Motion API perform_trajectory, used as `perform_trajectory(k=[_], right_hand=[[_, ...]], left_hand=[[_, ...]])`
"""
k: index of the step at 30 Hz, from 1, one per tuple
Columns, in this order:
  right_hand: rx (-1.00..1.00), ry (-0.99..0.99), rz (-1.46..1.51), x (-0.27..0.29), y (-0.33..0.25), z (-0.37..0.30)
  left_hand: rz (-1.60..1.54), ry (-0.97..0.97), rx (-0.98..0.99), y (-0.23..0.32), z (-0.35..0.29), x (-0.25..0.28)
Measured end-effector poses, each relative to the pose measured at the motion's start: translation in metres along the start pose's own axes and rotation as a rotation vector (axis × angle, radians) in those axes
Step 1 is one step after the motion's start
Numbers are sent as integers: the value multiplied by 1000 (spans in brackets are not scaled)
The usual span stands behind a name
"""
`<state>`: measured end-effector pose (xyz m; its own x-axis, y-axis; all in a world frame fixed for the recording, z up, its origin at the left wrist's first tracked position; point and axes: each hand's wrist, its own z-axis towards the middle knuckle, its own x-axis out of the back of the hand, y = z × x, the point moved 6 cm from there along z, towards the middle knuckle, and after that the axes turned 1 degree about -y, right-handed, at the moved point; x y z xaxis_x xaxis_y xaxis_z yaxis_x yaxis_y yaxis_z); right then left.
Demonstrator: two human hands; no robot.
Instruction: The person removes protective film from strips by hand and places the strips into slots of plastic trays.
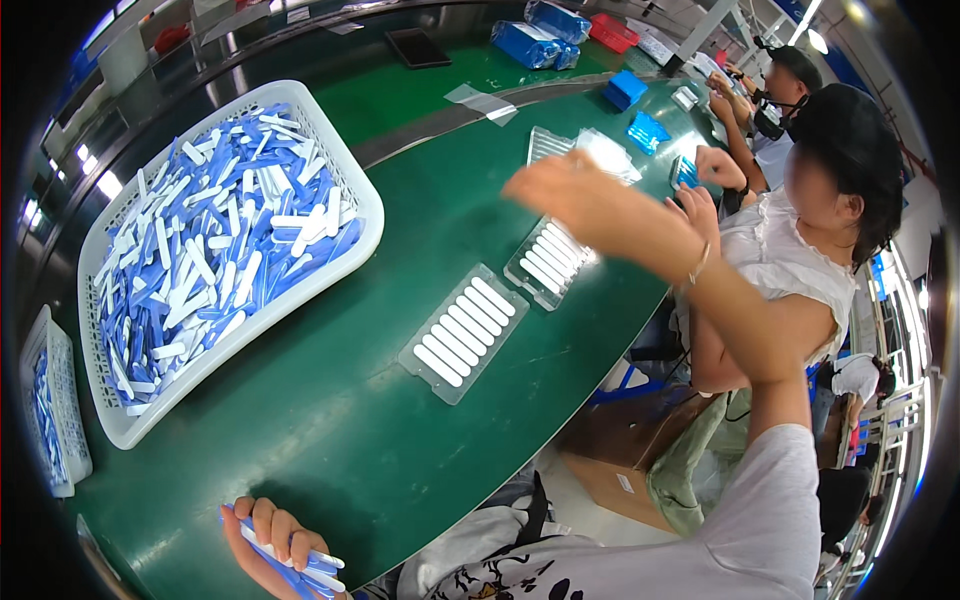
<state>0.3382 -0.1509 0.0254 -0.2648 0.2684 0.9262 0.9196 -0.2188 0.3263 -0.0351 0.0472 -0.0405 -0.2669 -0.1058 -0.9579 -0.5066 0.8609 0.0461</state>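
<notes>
My left hand (268, 540) is closed around several slim blue-and-white sticks (300, 575) with rounded ends, low over the near left of the table. My right hand (560, 195) reaches across to the far right, blurred by motion. Its fingers are too smeared to show whether they hold anything. Beneath it lies a clear plastic tray (548, 262) with a row of white sticks, partly hidden by my arm. Closer to me, another clear tray (463, 335) carries a similar row, lying at a slant. Clear trays (605, 155) also lie just beyond my right hand.
A large white basket (365, 205) heaped with loose blue and white sticks stands at left, with a smaller basket (70, 440) beside it. Co-workers (765, 230) sit along the right edge. Blue packs (535, 42) and a red bin (612, 33) are at the back.
</notes>
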Motion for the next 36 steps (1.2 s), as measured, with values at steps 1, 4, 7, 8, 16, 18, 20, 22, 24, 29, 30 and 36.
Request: perform_trajectory(k=[1, 4, 7, 8, 16, 18, 20, 22, 24, 29, 30, 36], right_hand=[[0, 89, -175, -8, 22, -9], [62, 173, -298, -34, 61, -7], [154, 82, -201, -38, 74, 8], [175, 58, -167, -28, 77, 12], [71, 292, 483, 101, -68, -28], [294, 101, 469, 79, -145, -12], [436, 113, 477, 83, -208, -17], [434, 115, 512, 82, -237, -14], [389, 105, 636, 80, -245, 1], [441, 557, 872, 100, -265, -1], [461, 675, 919, 103, -270, -5], [418, 852, 1092, 100, -271, -18]], left_hand=[[4, -1, 20, -6, 4, -2], [0, -1, 24, -15, 12, -3], [-93, 61, 68, -26, 17, -3], [-89, 63, 62, -25, 17, -3], [-48, 45, -125, 1, -2, -17], [-96, 44, -54, -4, 22, 2], [-119, -16, -29, -7, 17, -9], [-80, 62, -39, -9, 17, -18], [-50, 10, -66, -7, 15, -19], [-97, 52, -44, -16, 14, -9], [-114, 69, -36, -19, 15, -9], [-140, 30, 33, -22, 12, -11]])
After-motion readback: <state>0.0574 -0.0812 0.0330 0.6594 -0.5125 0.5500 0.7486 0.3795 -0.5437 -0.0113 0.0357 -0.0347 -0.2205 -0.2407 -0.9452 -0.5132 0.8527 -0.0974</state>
